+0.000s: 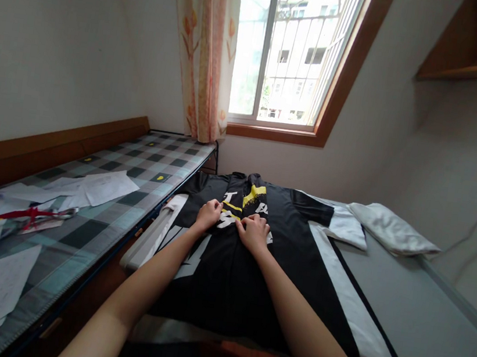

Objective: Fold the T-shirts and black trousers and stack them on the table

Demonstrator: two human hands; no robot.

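A black shirt [287, 273] with white side panels, grey shapes and yellow-and-white lettering lies spread front up, its collar at the far end. A centre seam or front opening runs down between my hands. On the lettered chest, my left hand [208, 215] has its fingers bent and pressed together on the fabric left of that line. Just across it, my right hand [254, 232] pinches the cloth near the middle, thumb toward the left hand. Whatever small part lies under the fingertips is hidden.
The shirt rests on a light grey table [415, 307]. A folded white cloth [394, 229] lies at its far right. To the left stands a bed with a checked mattress [118, 221], carrying loose papers [108, 186] and a red ribbon [34, 213]. Behind are a curtain [209, 51] and a window.
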